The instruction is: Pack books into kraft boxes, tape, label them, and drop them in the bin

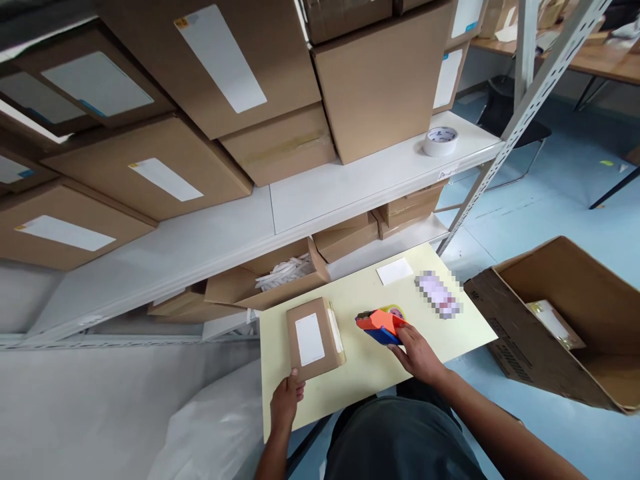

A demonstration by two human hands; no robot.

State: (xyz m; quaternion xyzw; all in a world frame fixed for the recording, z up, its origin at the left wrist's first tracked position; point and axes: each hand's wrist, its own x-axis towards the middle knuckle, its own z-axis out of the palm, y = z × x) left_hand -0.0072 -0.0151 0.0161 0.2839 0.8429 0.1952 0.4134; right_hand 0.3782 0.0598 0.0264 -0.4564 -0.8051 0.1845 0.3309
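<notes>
A small cardboard box (330,347) lies on the pale yellow tabletop (363,383), with a white label (309,339) on its upper face and tape along its right side. My left hand (286,401) grips the box's near left corner, thumb on top. To the right, my right hand (420,355) is wrapped around an orange and blue tape dispenser (383,325), held over the table with its cutting end towards the box. A yellow roll (396,311) shows partly behind the dispenser. My right fingers are partly hidden by it.
A white card (395,271) and a blurred-out item (439,293) lie on the table. Behind stands a shelf (350,183) with several cartons and a white tape roll (441,141). A large open carton (520,333) holding a labelled package (555,323) stands right.
</notes>
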